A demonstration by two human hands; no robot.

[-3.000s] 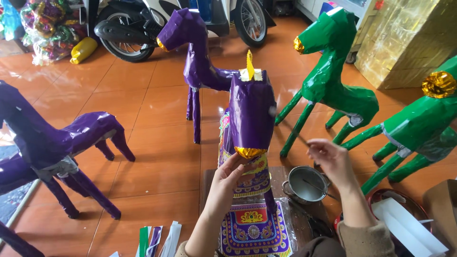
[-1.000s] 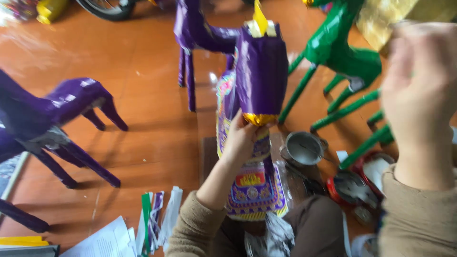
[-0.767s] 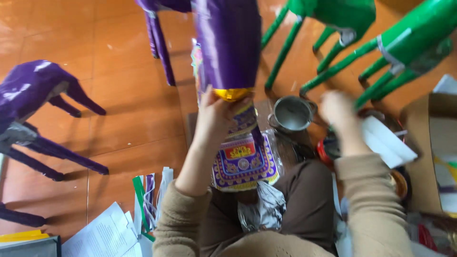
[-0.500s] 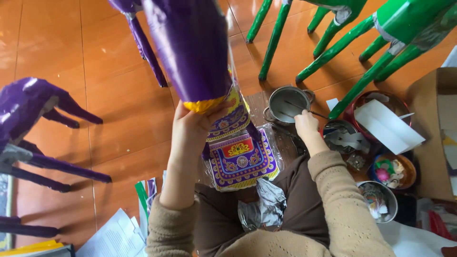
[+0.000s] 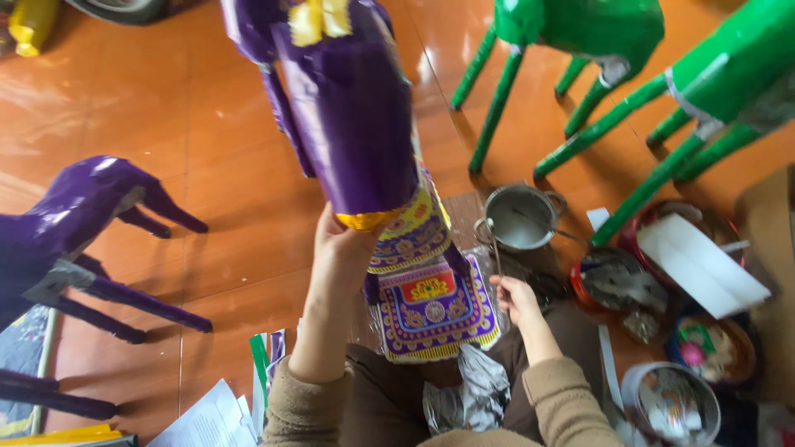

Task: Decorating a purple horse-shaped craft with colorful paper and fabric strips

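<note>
While our left hand (image 5: 344, 252) is clamping the purple paper horse's gold-rimmed muzzle (image 5: 352, 124) to steady it, our right hand (image 5: 515, 296) is pinching a thin stick (image 5: 494, 248) from the small metal pot (image 5: 520, 217).

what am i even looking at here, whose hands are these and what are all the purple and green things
There is no machine here. One camera sits on a person's head and looks down, so the two arms in tan sleeves are that person's own.

The left hand has its grip on the lower end of a purple paper horse, at its gold trim. A patterned purple and yellow cloth hangs from the horse. The right hand holds a thin stick that reaches up toward a small metal pot.

All this is on an orange tiled floor. Another purple horse stands to the left, green horses at the top right, and bowls of scraps at the right.
</note>
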